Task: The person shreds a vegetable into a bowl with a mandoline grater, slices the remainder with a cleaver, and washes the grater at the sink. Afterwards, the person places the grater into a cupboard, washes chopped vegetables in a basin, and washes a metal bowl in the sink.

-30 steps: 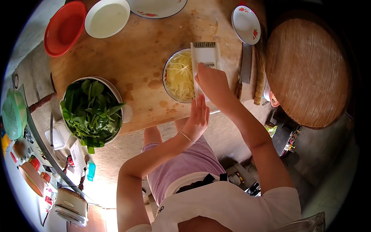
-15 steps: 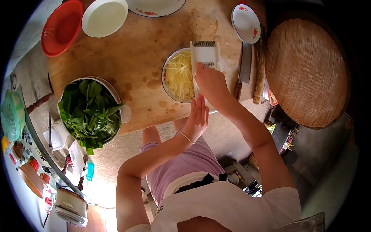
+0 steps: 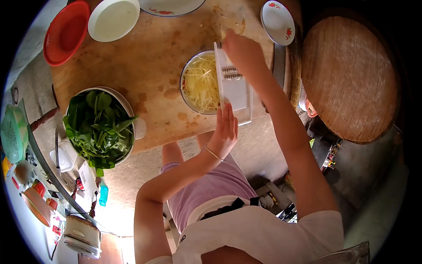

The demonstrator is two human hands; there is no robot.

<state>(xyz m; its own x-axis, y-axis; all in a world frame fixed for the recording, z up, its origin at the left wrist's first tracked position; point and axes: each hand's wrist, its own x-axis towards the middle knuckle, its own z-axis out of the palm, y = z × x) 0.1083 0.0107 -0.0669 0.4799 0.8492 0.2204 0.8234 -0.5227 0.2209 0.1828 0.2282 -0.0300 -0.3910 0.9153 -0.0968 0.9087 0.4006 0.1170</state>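
Across the wooden table (image 3: 154, 57), damp stains and scratches mark the boards, and its near edge runs above my knees. Below is a bare floor (image 3: 118, 182), bright at lower left; the room darkens toward the right.

My left arm bends in from the side, a bangle (image 3: 214, 154) at the wrist. The left hand (image 3: 223, 130) has its fingers straight and close together, tips against the near end of the white grater (image 3: 235, 94); my thumb is hidden, so I cannot tell whether I grip it or only steady it. My right arm reaches farther out, and the right hand (image 3: 246, 50) is at the grater's far end, fingers curled and slightly blurred; I cannot tell what they hold.

The grater slants over the right side of a bowl (image 3: 182, 83) of pale shreds (image 3: 201, 83), hiding part of it. My right hand covers the grater's far corner, and my forearm crosses in front of the knife (image 3: 279, 64). Near the far edge are a red basket (image 3: 67, 31), a white basin (image 3: 114, 20) and a plate (image 3: 171, 5); a flowered dish (image 3: 278, 22) lies beyond the knife. Leafy greens (image 3: 100, 125) heap a pot (image 3: 125, 100) at left; a round board (image 3: 349, 79) stands at right.
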